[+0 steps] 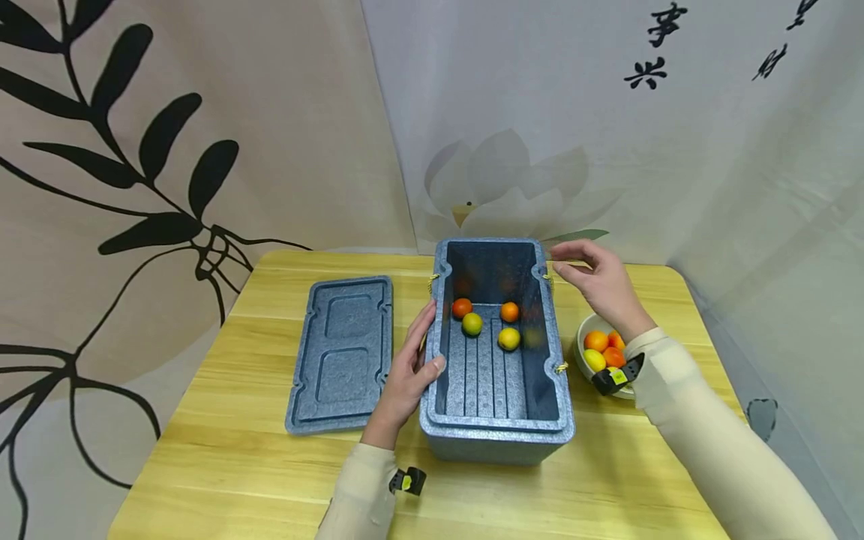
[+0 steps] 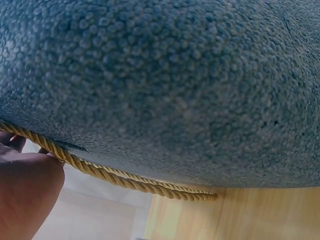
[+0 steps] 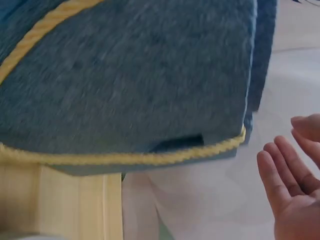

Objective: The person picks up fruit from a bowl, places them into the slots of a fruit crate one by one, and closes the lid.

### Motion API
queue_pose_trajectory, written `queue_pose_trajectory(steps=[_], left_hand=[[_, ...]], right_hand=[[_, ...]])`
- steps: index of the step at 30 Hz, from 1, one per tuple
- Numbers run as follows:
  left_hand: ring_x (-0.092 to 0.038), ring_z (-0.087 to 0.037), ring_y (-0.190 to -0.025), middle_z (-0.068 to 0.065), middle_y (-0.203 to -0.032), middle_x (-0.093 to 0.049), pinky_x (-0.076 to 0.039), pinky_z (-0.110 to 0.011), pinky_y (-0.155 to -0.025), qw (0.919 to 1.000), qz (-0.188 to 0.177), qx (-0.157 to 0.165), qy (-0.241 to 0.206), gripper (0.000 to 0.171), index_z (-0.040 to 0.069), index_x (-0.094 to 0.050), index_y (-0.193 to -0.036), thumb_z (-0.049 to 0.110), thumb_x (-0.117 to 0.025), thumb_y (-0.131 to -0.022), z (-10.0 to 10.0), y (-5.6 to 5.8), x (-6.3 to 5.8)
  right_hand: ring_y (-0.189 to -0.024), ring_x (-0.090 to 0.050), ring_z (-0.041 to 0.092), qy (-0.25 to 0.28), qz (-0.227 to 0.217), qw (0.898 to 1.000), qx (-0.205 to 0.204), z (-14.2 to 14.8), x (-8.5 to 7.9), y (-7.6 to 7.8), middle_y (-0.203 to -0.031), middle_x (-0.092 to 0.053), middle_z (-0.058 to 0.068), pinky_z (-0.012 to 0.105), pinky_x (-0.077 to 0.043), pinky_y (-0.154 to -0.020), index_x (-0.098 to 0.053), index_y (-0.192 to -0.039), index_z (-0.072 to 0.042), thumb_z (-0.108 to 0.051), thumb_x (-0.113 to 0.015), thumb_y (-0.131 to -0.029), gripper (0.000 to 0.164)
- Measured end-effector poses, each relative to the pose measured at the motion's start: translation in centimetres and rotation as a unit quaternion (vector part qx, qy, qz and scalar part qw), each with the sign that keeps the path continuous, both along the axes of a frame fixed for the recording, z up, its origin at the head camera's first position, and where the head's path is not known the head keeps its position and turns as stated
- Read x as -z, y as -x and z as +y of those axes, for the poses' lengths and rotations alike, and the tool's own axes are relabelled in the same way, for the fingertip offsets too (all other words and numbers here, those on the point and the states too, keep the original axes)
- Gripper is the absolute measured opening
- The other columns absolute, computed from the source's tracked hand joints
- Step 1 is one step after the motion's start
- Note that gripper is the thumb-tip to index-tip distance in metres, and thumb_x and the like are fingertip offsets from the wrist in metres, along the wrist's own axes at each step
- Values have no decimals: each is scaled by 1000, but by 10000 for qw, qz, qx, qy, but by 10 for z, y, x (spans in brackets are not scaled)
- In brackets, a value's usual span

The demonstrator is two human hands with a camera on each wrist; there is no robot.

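Observation:
A blue-grey speckled foam box (image 1: 497, 427) stands uncovered on the table, with several orange and yellow fruits, among them a lemon (image 1: 509, 339) and an orange-coloured fruit (image 1: 509, 312), on its ribbed floor. My left hand (image 1: 408, 375) grips its left wall, the thumb over the rim and the fingers along the outside. A twisted yellow rope (image 2: 120, 180) runs beside the thumb in the left wrist view. Beyond the box's far right corner, my right hand (image 1: 597, 281) is raised with nothing in it, the fingers loosely bent; in the right wrist view its fingers (image 3: 275, 175) are apart from the box.
Left of the box lies its flat foam lid (image 1: 344, 352). A pale bowl (image 1: 582, 360) holding several orange and yellow fruits stands to the right, partly covered by my right wrist. The wooden table (image 1: 243, 435) meets printed cloth hangings (image 1: 324, 135) at the back.

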State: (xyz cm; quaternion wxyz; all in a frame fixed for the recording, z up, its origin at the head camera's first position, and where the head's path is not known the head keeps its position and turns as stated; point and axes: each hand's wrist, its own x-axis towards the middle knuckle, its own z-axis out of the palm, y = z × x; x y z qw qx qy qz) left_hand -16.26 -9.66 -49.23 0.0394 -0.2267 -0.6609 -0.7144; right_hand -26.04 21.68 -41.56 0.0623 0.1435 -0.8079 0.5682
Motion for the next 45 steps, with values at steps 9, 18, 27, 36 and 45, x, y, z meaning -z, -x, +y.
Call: queue_pose_trajectory(steps=[9, 18, 27, 36, 45], left_hand=[[-10, -20, -147, -4, -162, -17, -6, -51, -115, 9999, -38, 69, -92, 70, 9, -27, -156, 7, -54, -92, -1, 0, 1], [-10, -19, -147, -3, -162, -17, -7, -44, -116, 9999, -68, 30, -95, 71, 9, -27, -156, 7, -55, -92, -2, 0, 0], [-11, -19, -147, -3, -162, -17, -7, -43, -116, 10000, -75, 14, -32, 70, 10, -28, -156, 6, -54, -92, -1, 0, -2], [-10, -18, -148, -2, -162, -18, -6, -43, -116, 10000, -41, -36, -41, 69, 11, -29, -156, 6, -54, -92, -3, -1, -2], [-11, -19, -147, -2, -162, -18, -8, -43, -116, 10000, 19, -10, -35, 69, 11, -28, -156, 8, -55, -92, -1, 1, 1]], right_hand=[[-105, -57, 10, -185, -319, 9978, 548, 38, 20, -12, -119, -62, 16, 14, -45, -87, -63, -124, 0, -17, -63, -97, 32], [-103, -57, 6, -807, -522, 9913, 902, 67, 48, -29, -119, -64, 13, 13, -40, -86, -65, -122, -3, -27, -62, -97, 35], [-97, -58, 3, -886, -969, 9881, 796, 82, 82, -49, -121, -62, 22, 13, -47, -79, -62, -122, 2, -23, -59, -99, 34], [-109, -54, 27, -1311, -1109, 9813, 872, 89, 105, -55, -119, -62, 20, 15, -43, -82, -63, -123, 2, -19, -61, -98, 33], [-106, -55, 33, -1366, -904, 9830, 823, 88, 121, -54, -114, -62, 23, 11, -40, -82, -64, -117, 6, -11, -63, -95, 27]])
